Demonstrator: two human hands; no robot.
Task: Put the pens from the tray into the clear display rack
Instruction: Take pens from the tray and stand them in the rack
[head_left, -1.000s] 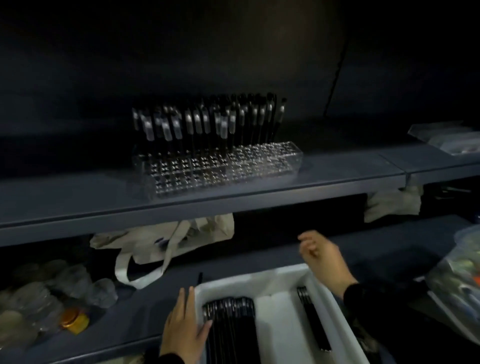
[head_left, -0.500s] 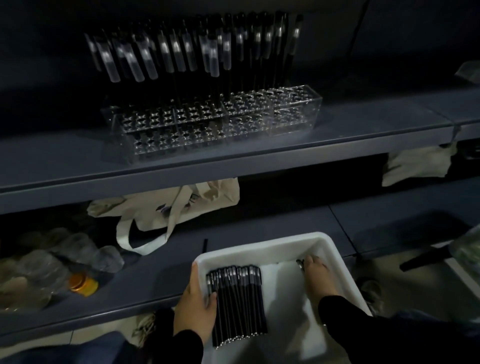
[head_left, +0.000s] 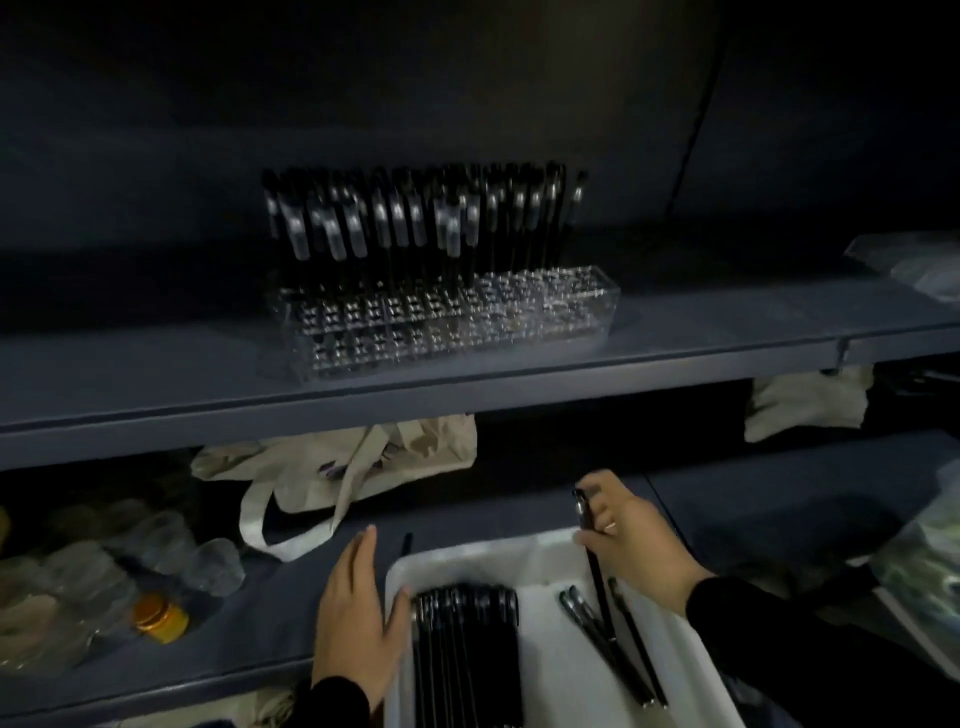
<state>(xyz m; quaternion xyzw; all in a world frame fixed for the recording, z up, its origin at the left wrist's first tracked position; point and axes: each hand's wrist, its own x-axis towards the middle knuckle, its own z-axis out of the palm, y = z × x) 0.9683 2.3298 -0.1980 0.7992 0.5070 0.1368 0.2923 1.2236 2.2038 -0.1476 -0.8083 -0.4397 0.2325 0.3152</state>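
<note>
Two dark blue-grey shelves (head_left: 467, 395) run across the wall, one above the other. On the upper one sits a single clear display rack (head_left: 452, 327), long side along the shelf edge; its back rows hold a crowd of black pens standing upright (head_left: 415, 228), too blurred and packed to count, while the front rows of holes are bare. On the lower shelf lies one cream tote bag (head_left: 337, 462), a cluster of clear plastic cups (head_left: 156, 545) at the left and one small orange-lidded jar (head_left: 158, 618).

One white tray (head_left: 545, 566) rests at the front of the lower shelf. Inside, at its left, a tight bundle of black pens (head_left: 467, 654) lies flat, long axes running away from the viewer toward the shelf back. At the right lie three loose pens (head_left: 613, 649), slanting toward the near right.

The left hand (head_left: 358, 618) rests flat, fingers straight, against the tray's left rim, thumb touching the bundle. The right hand (head_left: 634, 540) grips one black pen (head_left: 589, 525) above the tray's far right corner, the pen nearly upright, clip end up, lower end down in the tray.
</note>
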